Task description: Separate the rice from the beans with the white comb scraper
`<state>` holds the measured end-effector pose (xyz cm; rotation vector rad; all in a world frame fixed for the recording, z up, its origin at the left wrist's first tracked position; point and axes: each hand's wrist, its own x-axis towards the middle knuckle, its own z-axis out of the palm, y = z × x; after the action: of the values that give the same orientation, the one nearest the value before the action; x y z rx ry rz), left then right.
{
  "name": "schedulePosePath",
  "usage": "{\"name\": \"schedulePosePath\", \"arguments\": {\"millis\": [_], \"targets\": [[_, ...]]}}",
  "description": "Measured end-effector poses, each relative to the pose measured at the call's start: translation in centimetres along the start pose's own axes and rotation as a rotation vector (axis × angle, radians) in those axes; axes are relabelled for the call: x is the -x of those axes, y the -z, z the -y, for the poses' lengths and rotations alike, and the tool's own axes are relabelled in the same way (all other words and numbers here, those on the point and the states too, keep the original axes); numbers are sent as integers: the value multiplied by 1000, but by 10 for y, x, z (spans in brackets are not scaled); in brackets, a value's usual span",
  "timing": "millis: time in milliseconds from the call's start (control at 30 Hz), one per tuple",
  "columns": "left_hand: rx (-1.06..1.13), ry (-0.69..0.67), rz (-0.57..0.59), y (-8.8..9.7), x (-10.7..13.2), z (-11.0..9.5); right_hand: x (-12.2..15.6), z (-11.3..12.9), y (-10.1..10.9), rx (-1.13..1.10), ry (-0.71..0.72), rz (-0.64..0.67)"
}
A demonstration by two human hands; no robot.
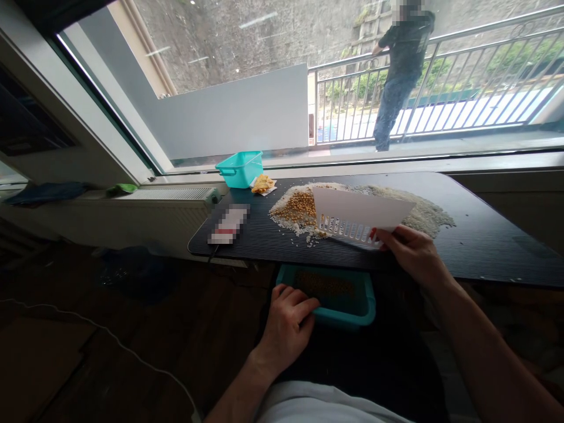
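The right hand (414,251) is holding a slotted white sheet (361,208) by its near right end, its fingers closing on the edge, with the thumb side partly hidden. The sheet is leaning over the dark table (497,238), its slotted edge facing the person and its plain upper part covering some of the heap behind. Golden beans (301,204) are lying just left of the sheet, while white grains (425,210) are spreading to its right and also showing around the beans, some scattering toward the near edge. The left hand (288,317) is gripping the near left rim of a teal tub (369,308), its fingers curling over the edge. The tub is sitting below the table's near edge, in front of the person, and is holding more beans (324,284) in shadow. Near the table's far left corner, a turquoise basket (241,170) is standing beside yellow food (263,183) that is resting on paper. A blurred flat object (229,224) is lying closer. Outside the window, another person (403,64) is leaning at a railing (467,88).
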<state>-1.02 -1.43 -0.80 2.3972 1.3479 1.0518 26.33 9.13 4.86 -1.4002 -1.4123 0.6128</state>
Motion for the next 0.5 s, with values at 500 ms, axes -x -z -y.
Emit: {"name": "schedulePosePath", "arguments": {"millis": [500], "targets": [[-5,1,10,-1,0,1,4,5,3,6,62,61]]}}
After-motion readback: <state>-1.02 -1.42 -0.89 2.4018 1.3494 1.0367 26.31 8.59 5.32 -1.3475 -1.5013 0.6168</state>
